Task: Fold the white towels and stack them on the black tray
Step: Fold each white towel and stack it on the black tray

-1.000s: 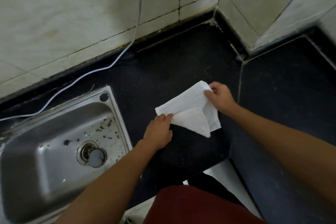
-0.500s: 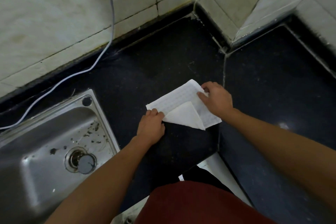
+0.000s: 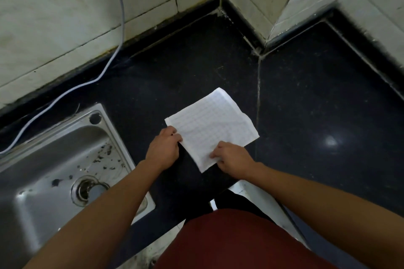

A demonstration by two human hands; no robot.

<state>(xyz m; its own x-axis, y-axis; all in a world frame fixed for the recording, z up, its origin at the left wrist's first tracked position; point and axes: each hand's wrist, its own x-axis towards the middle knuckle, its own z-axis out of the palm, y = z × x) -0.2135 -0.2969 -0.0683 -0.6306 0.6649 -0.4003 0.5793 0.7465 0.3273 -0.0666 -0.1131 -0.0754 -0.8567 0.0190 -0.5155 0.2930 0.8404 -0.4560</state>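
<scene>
The black counter (image 3: 185, 72) fills mid-frame, with a steel sink (image 3: 43, 159) at lower left. A white towel (image 3: 212, 124) lies flat at centre. The left hand (image 3: 162, 148) pinches its left edge and the right hand (image 3: 232, 159) pinches its lower corner.

– What does the white towel (image 3: 211, 124) look like?
– A thin cloth with a fine grid weave, roughly square, its edges a little wavy
– How does it lie?
– Spread flat on the black worktop (image 3: 306, 105), turned cornerwise, one corner pointing away and the near corner close to the front edge
</scene>
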